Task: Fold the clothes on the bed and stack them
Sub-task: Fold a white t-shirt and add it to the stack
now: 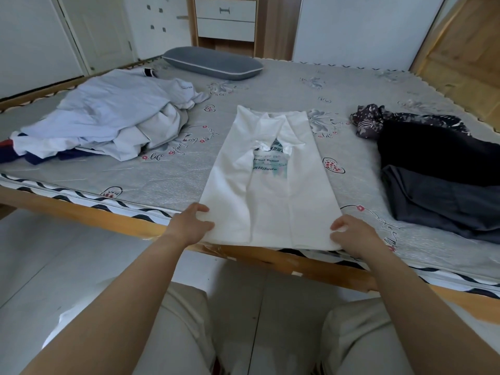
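Note:
A white T-shirt (267, 190) lies lengthwise on the bed (167, 182), both sides folded in so only a strip of its green print shows. My left hand (190, 224) pinches its near left corner at the bed's front edge. The near right corner is pinched by my right hand (351, 234). A heap of unfolded pale blue and white clothes (108, 117) lies at the left. At the right sits a stack of folded dark clothes (438, 180), with a dark patterned garment (378, 120) behind it.
A grey pillow (213, 63) lies at the head of the bed, in front of a wooden nightstand with white drawers (224, 20). The bed's wooden rail (270, 255) runs across in front of my knees. White floor lies below.

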